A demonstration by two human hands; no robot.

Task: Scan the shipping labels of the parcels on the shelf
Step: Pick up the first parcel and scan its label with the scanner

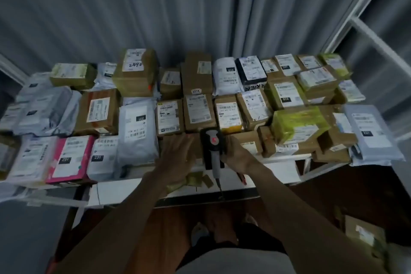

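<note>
Parcels [195, 104] are being shown crowded across the top of a white shelf [278, 173], cardboard boxes and grey mailer bags lying in rough rows, most with shipping labels [229, 113] facing up. A handheld scanner [213, 147] is being held by the right hand [239, 154], whose grip is being kept curled round its handle, the black head with its red button being aimed toward the middle front rows. The left hand [178, 154] is being laid flat, fingers spread, on a brown box at the front edge, just beside the scanner. The step in hand is judged to be scanning at mid-shelf; which labels are already read cannot be told. The next move is thought to call for the scanner head being lined up squarely over one barcode, with neighbouring labels kept out of the beam. No container is being used; a further box [364, 233] is being seen on the floor at lower right, its contents hidden.
</note>
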